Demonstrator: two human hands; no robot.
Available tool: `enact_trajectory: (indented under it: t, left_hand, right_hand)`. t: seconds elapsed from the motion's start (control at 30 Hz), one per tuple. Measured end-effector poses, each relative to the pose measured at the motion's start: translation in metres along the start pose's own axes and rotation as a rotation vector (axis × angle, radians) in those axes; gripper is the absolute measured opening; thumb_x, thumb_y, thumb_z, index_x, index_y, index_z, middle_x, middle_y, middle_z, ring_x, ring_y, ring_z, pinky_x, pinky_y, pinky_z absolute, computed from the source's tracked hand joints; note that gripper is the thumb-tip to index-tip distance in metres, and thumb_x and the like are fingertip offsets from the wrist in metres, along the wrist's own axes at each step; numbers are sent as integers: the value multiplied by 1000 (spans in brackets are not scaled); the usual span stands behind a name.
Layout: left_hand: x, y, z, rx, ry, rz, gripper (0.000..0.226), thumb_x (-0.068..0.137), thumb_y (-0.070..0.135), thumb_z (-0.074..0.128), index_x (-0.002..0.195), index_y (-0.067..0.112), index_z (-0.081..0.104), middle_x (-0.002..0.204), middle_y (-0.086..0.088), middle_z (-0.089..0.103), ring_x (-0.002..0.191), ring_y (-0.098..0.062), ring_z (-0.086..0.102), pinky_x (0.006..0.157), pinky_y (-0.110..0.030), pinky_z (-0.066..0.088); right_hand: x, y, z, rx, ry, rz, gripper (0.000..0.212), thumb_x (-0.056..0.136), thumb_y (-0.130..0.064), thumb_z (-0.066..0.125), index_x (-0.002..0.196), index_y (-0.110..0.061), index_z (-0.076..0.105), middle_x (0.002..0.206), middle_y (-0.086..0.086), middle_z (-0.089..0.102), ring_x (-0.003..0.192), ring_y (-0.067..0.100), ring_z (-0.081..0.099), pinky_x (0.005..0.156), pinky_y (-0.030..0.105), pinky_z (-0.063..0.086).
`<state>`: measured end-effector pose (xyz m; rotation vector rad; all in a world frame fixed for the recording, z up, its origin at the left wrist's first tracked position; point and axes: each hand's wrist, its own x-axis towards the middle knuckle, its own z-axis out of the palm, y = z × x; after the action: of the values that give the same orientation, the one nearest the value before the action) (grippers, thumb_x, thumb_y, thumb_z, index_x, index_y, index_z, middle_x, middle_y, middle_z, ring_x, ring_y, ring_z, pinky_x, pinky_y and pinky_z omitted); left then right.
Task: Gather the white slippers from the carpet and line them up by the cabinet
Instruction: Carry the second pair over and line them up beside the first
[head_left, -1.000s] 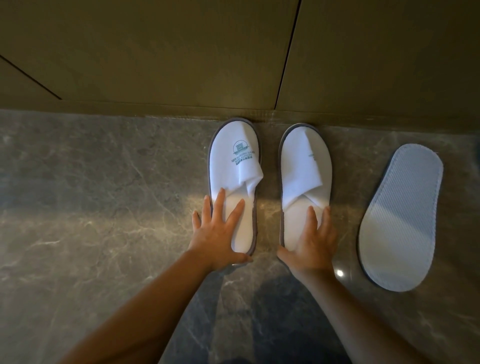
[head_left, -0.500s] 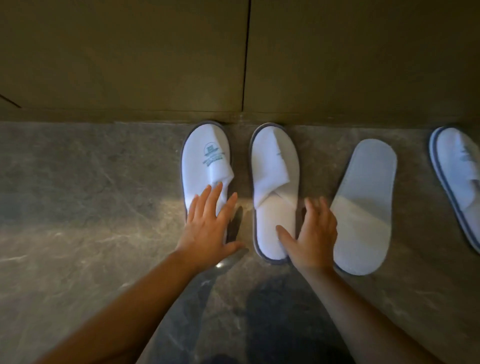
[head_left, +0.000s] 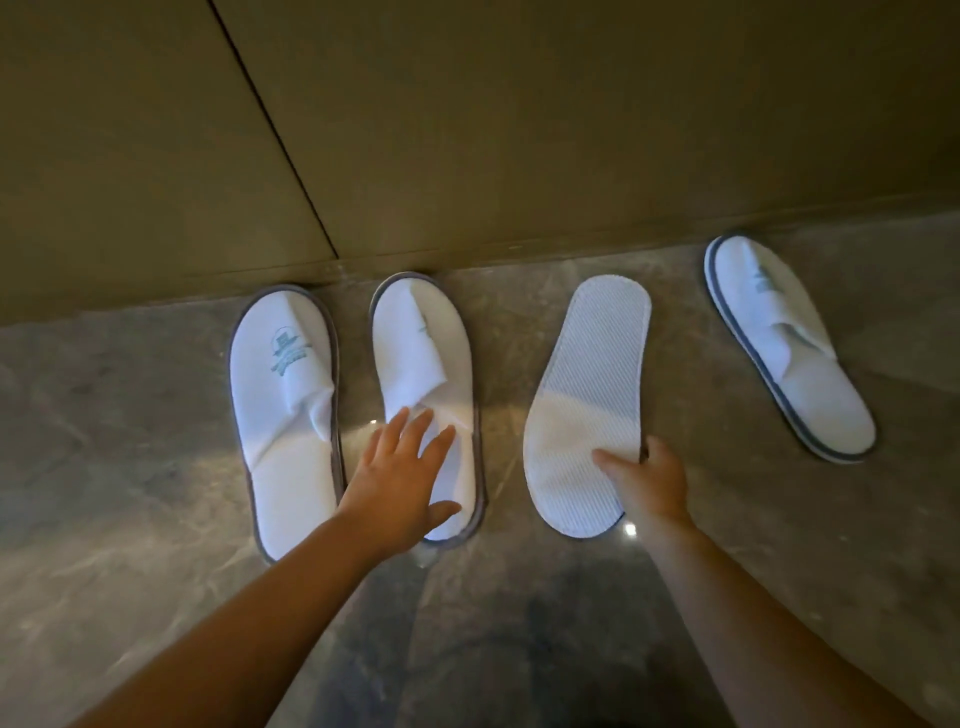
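Left slipper (head_left: 284, 415), teal crest logo, lettering unreadable, is lying toe-to-cabinet (head_left: 467, 130). Left hand (head_left: 400, 483), fingers spread, is resting flat on second slipper (head_left: 423, 374). Upturned slipper (head_left: 587, 405), long axis tilted toward the cabinet, is being pinched at its heel-side edge by right hand (head_left: 649, 483), nearer. Far slipper (head_left: 789, 348) is lying askew.
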<state>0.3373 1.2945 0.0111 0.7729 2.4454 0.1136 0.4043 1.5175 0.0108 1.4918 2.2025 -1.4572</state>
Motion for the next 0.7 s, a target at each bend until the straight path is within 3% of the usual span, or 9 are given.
enact_trajectory:
  t: [0.1,0.17,0.27,0.4,0.5,0.57,0.6,0.67,0.7]
  left_hand:
    - [8,22,-23,-138,113,-6,78,79,52,49,140,24,9,155,-4,4,142,-28,3,115,-44,10]
    - [17,43,-45,-288,192,-6,80,78,46,56,140,24,10,155,-6,6,141,-28,7,114,-43,14]
    - [32,76,-81,-465,328,15,91,72,40,66,140,24,8,154,-13,4,140,-34,5,113,-49,15]
    - [43,102,-115,-254,504,50,100,65,44,71,140,29,7,154,-14,-6,140,-37,-6,112,-54,4]
    - [43,106,-127,-2,475,93,76,70,45,66,134,31,28,154,-10,7,140,-38,-9,109,-57,-9]
    - [41,106,-132,104,402,101,51,74,41,63,120,24,46,141,-8,41,139,-34,14,111,-56,-6]
    - [39,105,-133,119,373,98,40,76,39,61,110,21,51,127,-8,55,129,-32,34,112,-52,7]
    - [32,101,-132,37,359,82,26,78,35,59,96,17,54,104,-9,66,100,-30,55,85,-36,37]
    - [27,100,-129,-26,373,61,22,79,34,59,93,17,54,98,-9,66,92,-30,57,69,-31,37]
  right_hand:
    - [3,-6,-23,30,-105,-75,17,77,-14,64,91,-10,54,87,7,56,83,23,51,66,30,39]
    - [4,-14,-42,-35,-122,-157,12,77,-10,62,85,-12,53,85,10,56,77,24,51,57,27,37]
    - [4,-32,-74,-134,-200,-278,17,74,-3,63,84,-12,53,81,8,55,76,24,52,60,31,36]
    - [1,-55,-113,-304,-288,-445,22,73,-6,65,93,-10,59,75,-5,55,70,7,52,57,20,38]
    - [-5,-65,-127,-330,-345,-529,22,75,-7,63,96,-12,60,76,-9,55,71,-1,50,59,14,38]
    - [-7,-66,-129,-381,-347,-594,23,75,-7,63,98,-11,61,81,-6,57,71,-1,50,59,7,38]
    - [-7,-66,-129,-392,-317,-628,24,74,-7,63,98,-10,62,83,-4,58,73,1,51,60,3,38]
    - [-7,-66,-126,-322,-169,-682,28,73,-4,65,100,-9,63,91,1,62,84,10,54,66,0,36]
    - [-7,-67,-124,-253,-57,-701,31,73,-4,65,103,-10,63,97,3,63,92,13,53,73,5,37]
